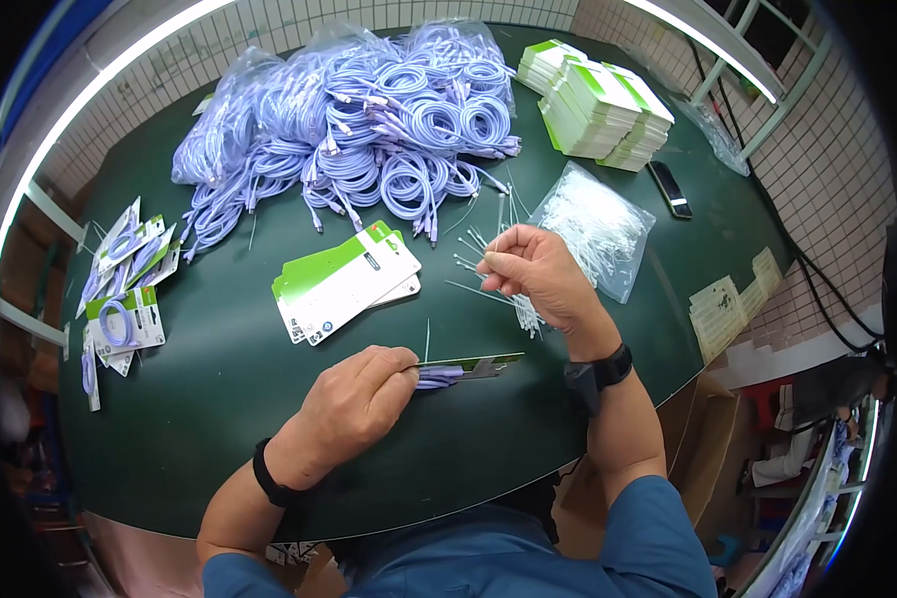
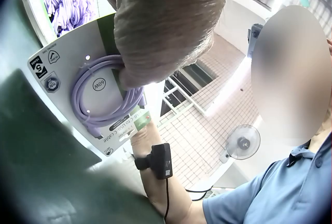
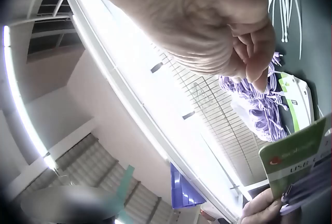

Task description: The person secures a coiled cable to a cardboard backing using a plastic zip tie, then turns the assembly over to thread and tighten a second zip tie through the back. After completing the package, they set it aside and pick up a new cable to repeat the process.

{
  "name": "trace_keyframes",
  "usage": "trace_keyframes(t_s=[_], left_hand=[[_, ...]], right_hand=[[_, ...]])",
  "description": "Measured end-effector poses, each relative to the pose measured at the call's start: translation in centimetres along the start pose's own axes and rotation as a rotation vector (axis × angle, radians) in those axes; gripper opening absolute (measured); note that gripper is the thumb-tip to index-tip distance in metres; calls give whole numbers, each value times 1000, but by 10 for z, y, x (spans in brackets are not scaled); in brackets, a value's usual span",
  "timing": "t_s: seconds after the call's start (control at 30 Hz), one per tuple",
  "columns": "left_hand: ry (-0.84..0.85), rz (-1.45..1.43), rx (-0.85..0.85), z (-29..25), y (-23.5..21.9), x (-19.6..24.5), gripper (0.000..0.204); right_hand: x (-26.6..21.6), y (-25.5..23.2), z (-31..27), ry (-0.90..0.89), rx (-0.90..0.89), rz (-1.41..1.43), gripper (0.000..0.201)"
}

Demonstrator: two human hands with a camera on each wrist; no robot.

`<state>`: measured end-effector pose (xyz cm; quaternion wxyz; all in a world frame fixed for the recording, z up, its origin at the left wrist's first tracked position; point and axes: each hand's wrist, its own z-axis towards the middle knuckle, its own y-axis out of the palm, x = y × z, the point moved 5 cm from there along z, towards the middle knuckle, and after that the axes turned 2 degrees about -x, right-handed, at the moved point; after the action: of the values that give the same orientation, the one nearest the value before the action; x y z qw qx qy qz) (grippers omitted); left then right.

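My left hand (image 1: 361,401) grips a white and green packaging card (image 2: 57,86) with a coiled purple USB cable (image 2: 78,97) on its front. In the head view this card stands nearly edge-on, and a thin cable tie (image 1: 428,339) sticks up beside the fingers. My right hand (image 1: 536,274) is raised over loose white cable ties (image 1: 523,314), thumb and curled fingertips brought together. I cannot tell whether a tie is between those fingertips. A clear bag of white cable ties (image 1: 603,229) lies just beyond the right hand. Flat blank-side cards (image 1: 354,279) lie ahead of the left hand.
A big heap of purple cables (image 1: 389,130), partly bagged, fills the back of the dark green table (image 1: 219,429). Card stacks (image 1: 603,110) stand at back right, near a phone (image 1: 671,189). Carded cables (image 1: 125,324) lie at the left edge.
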<state>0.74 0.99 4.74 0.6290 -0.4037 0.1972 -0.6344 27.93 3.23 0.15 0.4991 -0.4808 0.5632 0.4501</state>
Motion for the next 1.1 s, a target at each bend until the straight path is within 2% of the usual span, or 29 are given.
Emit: trace_keyframes(t_s=[0.1,0.3,0.67,0.77,0.93,1.03,1.1], left_hand=[[-13,1,-6,0,-1,0,20],[-16,-13,-17,-3,2,-4,19],[1,-14,-4,-2,1,-5,18],[2,-26,-13,-1,1,-1,18],[20,-40,-3,-1,4,0,21],[15,-35,-13,-2,5,-2,22],[5,-41,-10,0,5,-3,22]], right_hand=[[4,15,-4,114,-61,79,12],[14,39,-10,190,-162,58,13],[19,42,-4,128,-137,-179,14],[17,40,-3,31,-172,-255,16],[13,44,-9,66,-201,-50,15],[15,51,-12,167,-216,149,14],[17,55,-11,186,-233,177,13]])
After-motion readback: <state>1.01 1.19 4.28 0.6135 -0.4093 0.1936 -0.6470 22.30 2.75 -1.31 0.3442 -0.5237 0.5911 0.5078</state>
